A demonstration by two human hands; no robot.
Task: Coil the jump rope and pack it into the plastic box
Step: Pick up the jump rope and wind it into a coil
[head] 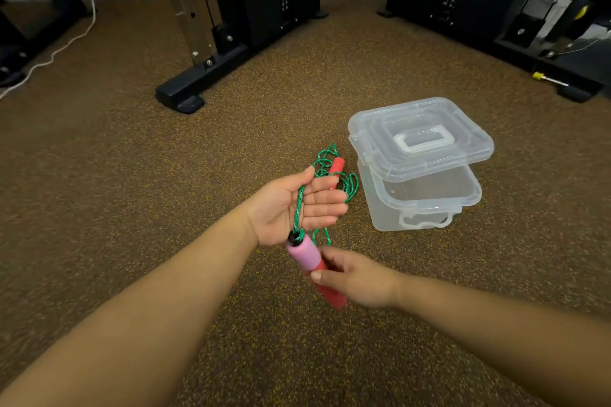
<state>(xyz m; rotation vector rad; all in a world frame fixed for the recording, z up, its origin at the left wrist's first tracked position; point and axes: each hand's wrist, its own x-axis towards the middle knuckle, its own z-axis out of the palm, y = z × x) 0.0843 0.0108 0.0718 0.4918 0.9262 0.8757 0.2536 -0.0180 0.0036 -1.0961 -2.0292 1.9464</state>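
Observation:
My left hand point(294, 205) is held palm up with its fingers spread, and the green rope point(300, 205) of the jump rope runs across the palm between thumb and fingers. My right hand point(358, 277) grips a red and pink handle point(305, 256) just below the left hand. The second red handle point(336, 167) lies on the floor beyond my left fingers, among loose green loops point(350, 187). To the right stands the clear plastic box point(426, 205), with its clear lid point(420, 137) resting askew on top.
The floor is brown speckled rubber. A black weight machine base point(198, 82) stands at the back centre and another machine point(496, 10) at the back right. A white cord point(56, 49) trails across the floor at the far left.

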